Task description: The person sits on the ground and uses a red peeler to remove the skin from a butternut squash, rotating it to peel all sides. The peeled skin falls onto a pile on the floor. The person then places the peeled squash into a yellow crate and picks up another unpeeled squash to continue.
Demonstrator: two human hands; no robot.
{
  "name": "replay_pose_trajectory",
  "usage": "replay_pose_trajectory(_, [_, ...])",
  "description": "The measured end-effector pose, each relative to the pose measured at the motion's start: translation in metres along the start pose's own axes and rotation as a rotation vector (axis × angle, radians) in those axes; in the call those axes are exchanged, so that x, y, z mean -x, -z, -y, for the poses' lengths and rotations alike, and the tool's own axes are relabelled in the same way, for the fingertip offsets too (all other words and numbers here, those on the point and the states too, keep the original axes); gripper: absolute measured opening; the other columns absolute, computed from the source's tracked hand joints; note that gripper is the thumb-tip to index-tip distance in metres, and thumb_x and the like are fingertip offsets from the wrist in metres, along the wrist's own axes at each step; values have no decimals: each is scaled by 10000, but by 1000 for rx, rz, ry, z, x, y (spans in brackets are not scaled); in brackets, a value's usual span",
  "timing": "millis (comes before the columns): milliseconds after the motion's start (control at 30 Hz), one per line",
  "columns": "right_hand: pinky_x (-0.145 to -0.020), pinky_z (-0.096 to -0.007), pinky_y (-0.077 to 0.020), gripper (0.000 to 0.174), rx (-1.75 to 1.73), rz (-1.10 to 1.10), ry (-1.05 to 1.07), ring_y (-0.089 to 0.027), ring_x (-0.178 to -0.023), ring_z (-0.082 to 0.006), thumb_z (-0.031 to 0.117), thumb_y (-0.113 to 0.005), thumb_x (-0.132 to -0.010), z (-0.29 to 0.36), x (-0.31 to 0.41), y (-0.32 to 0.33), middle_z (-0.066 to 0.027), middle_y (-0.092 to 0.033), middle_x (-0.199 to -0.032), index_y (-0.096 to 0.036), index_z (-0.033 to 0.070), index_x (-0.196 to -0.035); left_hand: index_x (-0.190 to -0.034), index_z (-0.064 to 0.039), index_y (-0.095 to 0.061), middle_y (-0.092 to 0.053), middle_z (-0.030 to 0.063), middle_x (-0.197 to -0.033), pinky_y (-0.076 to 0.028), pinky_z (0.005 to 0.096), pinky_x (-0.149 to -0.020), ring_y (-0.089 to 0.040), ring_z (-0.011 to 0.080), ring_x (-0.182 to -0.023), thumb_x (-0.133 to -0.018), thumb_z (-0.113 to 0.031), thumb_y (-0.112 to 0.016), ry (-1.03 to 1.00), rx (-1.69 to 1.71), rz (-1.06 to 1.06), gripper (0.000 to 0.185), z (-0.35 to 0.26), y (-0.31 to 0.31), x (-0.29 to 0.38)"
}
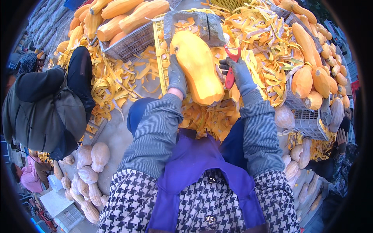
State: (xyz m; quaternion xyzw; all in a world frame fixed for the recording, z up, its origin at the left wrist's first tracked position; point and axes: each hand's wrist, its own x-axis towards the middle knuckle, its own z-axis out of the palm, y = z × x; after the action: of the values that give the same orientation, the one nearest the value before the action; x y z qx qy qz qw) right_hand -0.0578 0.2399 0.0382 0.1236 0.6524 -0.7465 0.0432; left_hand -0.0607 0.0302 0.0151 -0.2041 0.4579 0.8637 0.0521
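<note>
A large peeled pumpkin [198, 70], bright yellow-orange, lies lengthwise before me, its far end against a notched grey block [214, 29]. My left hand [177, 74], in a grey glove, rests along the pumpkin's left side and steadies it. Just right of the pumpkin, my gloved right hand [239, 72] holds a red peeler [230, 77] by its handle, the blade end pointing away from me. The peeler appears apart from the pumpkin. Orange peelings [209, 119] lie beneath and around the pumpkin, and a few scraps sit in the block's notch.
Crates of peeled pumpkins stand at the back left [128, 43] and right [291, 93]. Peelings are heaped on both sides [262, 35]. Unpeeled pumpkins [87, 174] lie on the floor at lower left and lower right. A person [49, 104] sits close on the left; others are farther off.
</note>
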Motion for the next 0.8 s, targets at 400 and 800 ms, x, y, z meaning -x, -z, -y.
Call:
replay_pose_trajectory(400, [-640, -265, -451, 212, 188, -93, 251, -518, -685, -115, 121, -560, -882, -2, 10, -41, -40, -579, -799, -537, 42, -1077, -1344, -117, -421, -479, 87, -1342, -395, 410, -1003, -474, 270, -1189, -854, -586, -490, -85, 259, 309, 682, -13, -4, -6])
replay_pose_trajectory(800, [-1005, -324, -365, 266, -38, -273, 745, -458, -1202, -221, -1, -484, -873, 1, 18, -33, -173, -407, -1371, -434, 13, -1135, -1290, 35, -427, -490, 142, -1246, -340, 333, -1013, -473, 237, -1146, -808, -246, -633, -719, -219, 650, 595, -85, -80, -29])
